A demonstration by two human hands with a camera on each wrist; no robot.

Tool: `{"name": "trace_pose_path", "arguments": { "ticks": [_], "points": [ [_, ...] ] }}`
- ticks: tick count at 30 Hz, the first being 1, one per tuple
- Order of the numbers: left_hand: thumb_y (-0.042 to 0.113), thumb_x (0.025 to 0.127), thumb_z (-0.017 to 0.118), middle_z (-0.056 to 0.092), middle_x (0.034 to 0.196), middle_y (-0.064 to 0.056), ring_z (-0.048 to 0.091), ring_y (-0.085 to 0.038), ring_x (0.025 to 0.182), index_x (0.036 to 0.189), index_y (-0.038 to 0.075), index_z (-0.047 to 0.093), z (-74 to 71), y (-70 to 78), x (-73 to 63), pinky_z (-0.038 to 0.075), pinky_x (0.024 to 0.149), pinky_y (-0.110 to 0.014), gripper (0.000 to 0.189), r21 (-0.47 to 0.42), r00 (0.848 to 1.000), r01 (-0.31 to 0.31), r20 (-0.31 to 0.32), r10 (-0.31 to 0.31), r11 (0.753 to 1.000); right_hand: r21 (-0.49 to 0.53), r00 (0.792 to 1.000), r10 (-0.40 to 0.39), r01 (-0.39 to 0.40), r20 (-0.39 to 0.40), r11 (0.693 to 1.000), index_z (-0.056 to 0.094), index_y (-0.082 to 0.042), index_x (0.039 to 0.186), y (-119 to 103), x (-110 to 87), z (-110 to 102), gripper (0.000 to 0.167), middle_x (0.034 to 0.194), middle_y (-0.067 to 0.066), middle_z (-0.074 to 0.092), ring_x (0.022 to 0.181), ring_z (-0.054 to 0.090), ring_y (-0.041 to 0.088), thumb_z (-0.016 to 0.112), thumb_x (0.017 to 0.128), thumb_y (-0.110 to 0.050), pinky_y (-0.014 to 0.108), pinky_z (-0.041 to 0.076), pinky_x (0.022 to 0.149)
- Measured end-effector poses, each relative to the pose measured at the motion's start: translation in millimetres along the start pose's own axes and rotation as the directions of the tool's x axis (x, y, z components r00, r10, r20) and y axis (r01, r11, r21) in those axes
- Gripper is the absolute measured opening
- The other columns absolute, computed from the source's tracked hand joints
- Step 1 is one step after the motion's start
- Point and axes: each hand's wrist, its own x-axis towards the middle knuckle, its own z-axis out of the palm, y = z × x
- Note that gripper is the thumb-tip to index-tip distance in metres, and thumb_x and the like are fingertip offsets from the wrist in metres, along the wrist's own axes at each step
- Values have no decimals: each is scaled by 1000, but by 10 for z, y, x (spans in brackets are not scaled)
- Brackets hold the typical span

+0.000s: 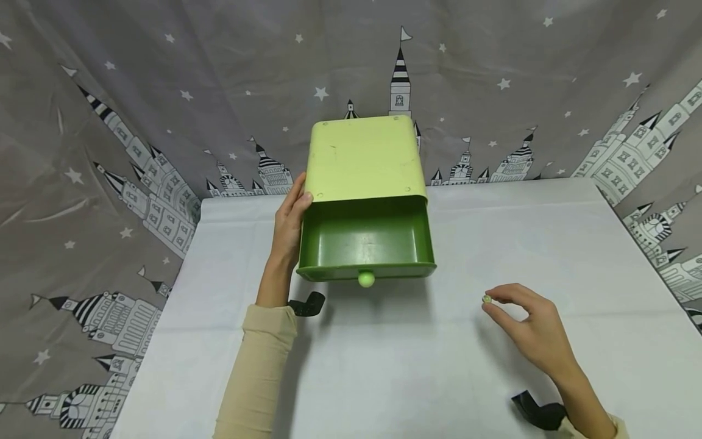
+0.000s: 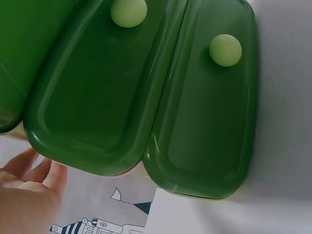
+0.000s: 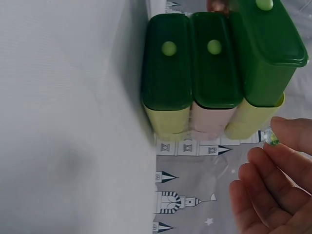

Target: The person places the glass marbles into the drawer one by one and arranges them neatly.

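Observation:
A small drawer unit (image 1: 364, 160) with a light yellow-green top stands on the table, its top green drawer (image 1: 365, 235) pulled out and bare inside. My left hand (image 1: 289, 222) rests against the unit's left side, thumb at the front corner. In the left wrist view, fingers (image 2: 53, 176) touch that side below the drawers. Off to the right of the unit, my right hand (image 1: 529, 326) pinches a tiny clear-and-green marble (image 3: 271, 137) between thumb and index finger. The right wrist view shows its other fingers loosely bent.
Two lower drawers, the middle one (image 2: 100, 92) and the bottom one (image 2: 209, 112), are closed and have round light-green knobs. A white cloth (image 1: 417, 366) covers the table. Behind it hangs a grey curtain (image 1: 247, 67) printed with castles and stars.

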Motion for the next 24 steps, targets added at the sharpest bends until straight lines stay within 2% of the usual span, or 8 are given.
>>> {"name": "trace_pose_path", "arguments": {
  "ticks": [13, 19, 24],
  "points": [
    [31, 96, 56, 36, 156, 4, 36, -16, 139, 155, 17, 37, 13, -16, 14, 34, 108, -43, 63, 6, 1000, -8, 6, 8, 1000, 61, 993, -94, 98, -71, 993, 75, -3, 94, -162, 352, -31, 28, 90, 4, 70, 90, 59, 5, 76, 73, 15, 14, 43, 81],
    [31, 96, 56, 37, 155, 3, 37, -16, 138, 154, 21, 38, 6, -3, 11, 36, 108, -41, 62, 10, 1000, -5, -6, 5, 1000, 122, 993, -99, 107, -66, 987, 74, -1, 96, -286, 565, -84, 25, 93, 4, 69, 92, 61, 7, 74, 77, 14, 17, 46, 84],
    [30, 97, 56, 37, 155, 3, 37, -17, 139, 155, 17, 36, -2, 3, 3, 36, 107, -42, 63, 7, 1000, -8, -1, 8, 1000, 197, 994, -95, 105, -62, 975, 74, 0, 97, -390, 693, -15, 26, 93, 7, 69, 91, 62, 10, 73, 77, 16, 19, 47, 84]
  ]
}}
